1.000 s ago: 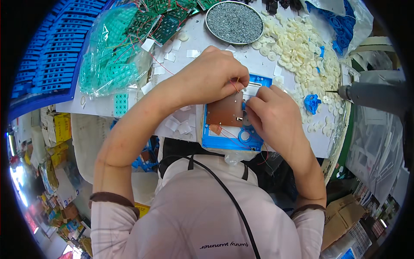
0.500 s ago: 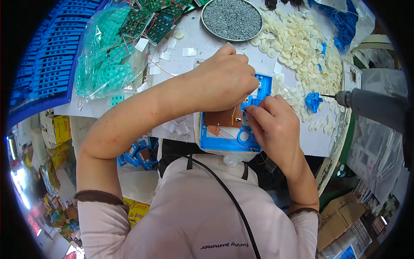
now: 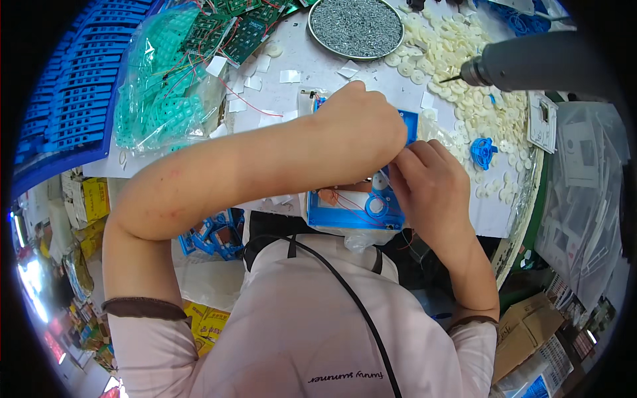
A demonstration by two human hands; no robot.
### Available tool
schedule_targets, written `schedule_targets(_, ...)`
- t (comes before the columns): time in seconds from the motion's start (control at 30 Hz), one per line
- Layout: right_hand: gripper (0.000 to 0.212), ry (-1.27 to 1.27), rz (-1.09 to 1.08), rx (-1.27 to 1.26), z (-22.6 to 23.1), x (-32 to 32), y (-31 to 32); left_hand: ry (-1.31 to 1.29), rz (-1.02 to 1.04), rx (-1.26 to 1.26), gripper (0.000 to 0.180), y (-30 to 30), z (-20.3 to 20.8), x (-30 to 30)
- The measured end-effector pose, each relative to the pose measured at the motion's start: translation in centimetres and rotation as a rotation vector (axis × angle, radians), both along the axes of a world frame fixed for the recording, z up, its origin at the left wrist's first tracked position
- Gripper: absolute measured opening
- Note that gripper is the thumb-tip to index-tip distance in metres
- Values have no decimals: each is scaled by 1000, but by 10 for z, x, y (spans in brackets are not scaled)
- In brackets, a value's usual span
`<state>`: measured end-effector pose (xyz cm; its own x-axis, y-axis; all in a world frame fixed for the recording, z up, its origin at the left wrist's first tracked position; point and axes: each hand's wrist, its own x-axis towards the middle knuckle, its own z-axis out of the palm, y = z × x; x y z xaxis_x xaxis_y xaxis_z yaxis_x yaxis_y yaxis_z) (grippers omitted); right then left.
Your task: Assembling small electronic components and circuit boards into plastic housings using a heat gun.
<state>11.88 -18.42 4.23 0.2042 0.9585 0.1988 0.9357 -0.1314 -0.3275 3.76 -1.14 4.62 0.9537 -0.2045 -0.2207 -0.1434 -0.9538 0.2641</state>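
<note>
Both hands meet over a blue plastic housing [image 3: 335,217] that lies open on the table in front of me. My left hand [image 3: 363,129] reaches across it, fingers curled under and mostly hidden by its back. Close beside it, my right hand [image 3: 432,189] is pinched at the housing's right side; what lies between its fingertips is too small to make out. Inside the housing, a brown board [image 3: 328,196] peeks out below my left wrist. Thin red wires and a blue ring [image 3: 377,207] are by its near edge.
A grey electric screwdriver [image 3: 531,63] hangs over the far right. Behind the housing stands a round tray of screws [image 3: 358,56]. White plastic discs [image 3: 458,66] and a blue round part [image 3: 483,154] lie to the right; bagged green pieces [image 3: 159,99] and circuit boards [image 3: 245,40] to the left.
The electric screwdriver has swung farther back and leftward, away from the blue round part. My left hand has shifted slightly right and nearer, covering more of the brown board; my right hand moved slightly right.
</note>
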Motion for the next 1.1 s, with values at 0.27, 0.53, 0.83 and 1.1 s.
schedule_targets(0.27, 15, 56, -11, 46, -4, 3, 8, 186, 145, -33, 19, 6, 18, 32)
schedule_targets(0.53, 10, 399, -158, 225, -41, 4, 6, 211, 272, -99, 20, 14, 14, 25)
schedule_targets(0.83, 13, 301, -139, 240, -41, 3, 10, 181, 329, -185, 21, 17, -3, 18)
schedule_targets(1.1, 14, 219, -86, 202, -32, 2, 13, 215, 340, -258, 16, 21, -2, 15)
